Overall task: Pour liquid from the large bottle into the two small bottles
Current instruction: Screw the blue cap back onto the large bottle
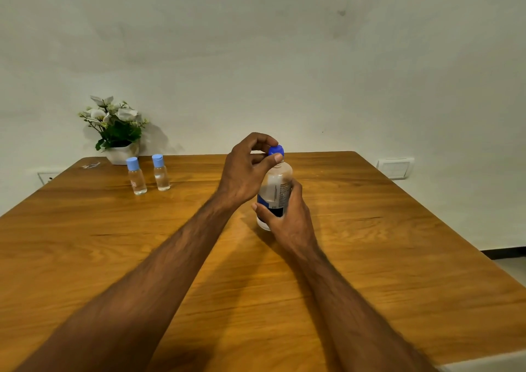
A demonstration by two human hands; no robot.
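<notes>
We see a wooden table (370, 257) with a pale wall behind it. Near the middle of the table stands the large bottle (275, 189). It is clear, with a blue and dark label low down, and it stands upright on the wood. Its blue cap (276, 150) is on top.

The right hand (287, 215) holds the large bottle around its lower part — the thumb is on the near left side and the fingers wrap round the far side, closed snug on it. The left hand (246, 169) is up at the top. Its thumb and first finger pinch the blue cap, and the other fingers are curled in beside them. We cannot tell if the cap is loose or tight.

Far off to the left, near the back edge of the table, stand the two small bottles. The left small bottle (136, 176) and the right small bottle (161, 174) are both clear with light blue caps on. They stand upright, close side by side but not touching — and well apart from the large bottle.

Just behind them is a white pot with white flowers (116, 127) and green leaves, right by the wall.
</notes>
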